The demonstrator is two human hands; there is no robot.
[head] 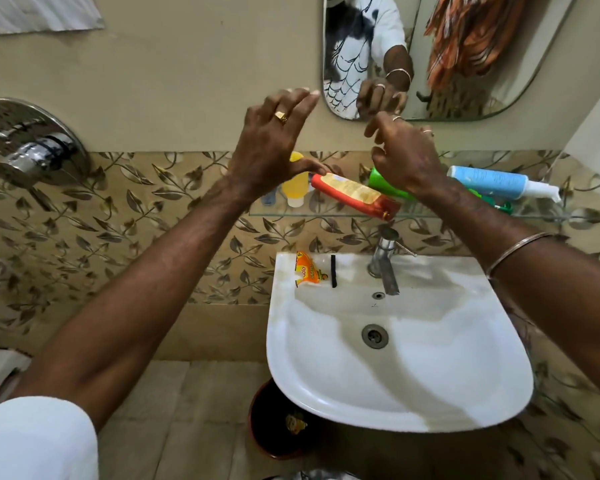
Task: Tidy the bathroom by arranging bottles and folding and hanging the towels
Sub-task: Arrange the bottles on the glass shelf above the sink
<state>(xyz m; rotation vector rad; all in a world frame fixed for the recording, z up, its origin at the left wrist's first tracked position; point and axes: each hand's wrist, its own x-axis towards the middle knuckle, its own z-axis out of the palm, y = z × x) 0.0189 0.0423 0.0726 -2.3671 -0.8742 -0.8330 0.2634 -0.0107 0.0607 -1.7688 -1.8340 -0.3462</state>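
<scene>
A glass shelf [326, 213] above the sink carries several bottles. A red and yellow tube [355, 196] lies on its side, its cap past the shelf's front edge. A small yellow bottle [296, 188] stands behind it on the left. A green bottle [387, 184] and a blue and white pump bottle [499, 183] lie to the right. My left hand [274, 147] hovers over the shelf with fingers spread, thumb close to the tube's end. My right hand [404, 154] hangs above the green bottle, fingers loosely bent, holding nothing. An orange striped towel [471, 39] shows in the mirror.
A white sink [395, 375] with a steel tap [383, 261] sits below the shelf; an orange sachet [307, 270] and a black strip lie on its rim. A shower valve [32, 143] is on the left wall. A brown bin [278, 420] stands under the sink. White cloth [39, 12] hangs top left.
</scene>
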